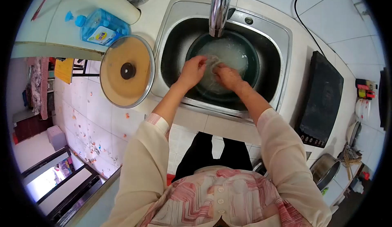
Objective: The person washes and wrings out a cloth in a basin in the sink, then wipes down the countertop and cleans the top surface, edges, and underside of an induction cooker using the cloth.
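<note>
A dark green basin of cloudy water stands in the steel sink. Above and partly in the water, my left hand pinches one side of a pale wet cloth, which looks thin and bunched. The fingers of my right hand close on its other side. The lower part of the cloth blends with the cloudy water, so I cannot make out its full shape. The chrome faucet hangs over the basin's far side, just beyond my hands.
Left of the sink, a glass lid with a dark knob leans at the counter edge. Behind it stands a blue detergent bottle. A black induction cooker is on the right, and a metal pot sits at the lower right.
</note>
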Demonstrator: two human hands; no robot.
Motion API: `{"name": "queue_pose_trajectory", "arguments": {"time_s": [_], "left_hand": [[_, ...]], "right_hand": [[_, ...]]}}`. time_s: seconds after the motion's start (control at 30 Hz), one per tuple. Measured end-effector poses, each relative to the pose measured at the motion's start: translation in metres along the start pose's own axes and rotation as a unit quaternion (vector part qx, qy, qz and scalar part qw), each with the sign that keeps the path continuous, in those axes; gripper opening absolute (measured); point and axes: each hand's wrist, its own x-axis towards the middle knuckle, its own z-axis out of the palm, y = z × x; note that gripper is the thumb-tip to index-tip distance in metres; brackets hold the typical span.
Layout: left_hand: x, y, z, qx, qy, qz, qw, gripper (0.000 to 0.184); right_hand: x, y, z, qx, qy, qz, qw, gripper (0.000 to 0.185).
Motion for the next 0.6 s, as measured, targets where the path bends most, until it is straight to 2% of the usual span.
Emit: {"name": "queue_pose_trajectory", "arguments": {"time_s": [0.07,0.1,0.17,0.2,0.23,0.27,0.3,0.33,0.4,0.43,0.47,0.53,0.57,0.6], "left_hand": [[-0.009,0.002,0.004,-0.008,-0.001,-0.006,1.000,0.029],[-0.012,0.004,0.008,-0.039,-0.001,-0.017,0.999,0.028],[-0.011,0.012,0.018,-0.067,0.002,-0.028,0.997,0.028],[-0.011,0.015,0.023,-0.128,-0.026,-0.112,0.985,0.031],[-0.012,0.019,0.026,-0.188,-0.047,-0.198,0.961,0.034],[-0.012,0.024,0.032,-0.228,-0.041,-0.240,0.943,0.038],[-0.013,0.029,0.039,-0.266,-0.030,-0.281,0.921,0.043],[-0.013,0.030,0.047,-0.296,-0.028,-0.305,0.905,0.048],[-0.011,0.042,0.055,-0.373,-0.032,-0.338,0.863,0.055],[-0.012,0.053,0.056,-0.419,-0.040,-0.348,0.838,0.058],[-0.011,0.065,0.056,-0.420,-0.027,-0.344,0.839,0.058],[-0.013,0.087,0.058,-0.528,-0.049,-0.350,0.772,0.060],[-0.011,0.094,0.058,-0.529,-0.040,-0.342,0.775,0.060],[-0.008,0.096,0.062,-0.595,-0.059,-0.311,0.739,0.060]], "right_hand": [[0.006,0.021,-0.008,-0.072,-0.085,0.110,0.988,0.021],[0.005,0.024,-0.014,-0.072,-0.083,0.107,0.988,0.021],[-0.002,0.028,-0.023,-0.044,-0.052,0.217,0.974,0.025],[-0.008,0.018,-0.029,-0.037,-0.090,0.153,0.983,0.027],[-0.013,0.030,-0.016,-0.001,-0.050,0.085,0.995,0.024],[-0.015,0.043,-0.007,0.037,-0.012,0.009,0.999,0.023],[-0.017,0.042,-0.021,0.077,-0.051,0.119,0.989,0.022],[-0.014,0.064,-0.014,0.019,-0.012,0.053,0.998,0.020],[-0.021,0.048,-0.049,0.114,0.014,0.052,0.992,0.022],[-0.027,0.030,-0.075,0.115,0.011,0.034,0.993,0.022],[-0.032,0.014,-0.100,0.168,0.009,0.018,0.986,0.023],[-0.045,-0.008,-0.135,0.219,0.003,-0.007,0.976,0.024],[-0.048,-0.014,-0.148,0.269,-0.011,-0.031,0.962,0.024],[-0.050,-0.020,-0.161,0.319,-0.025,-0.053,0.946,0.024]]}}
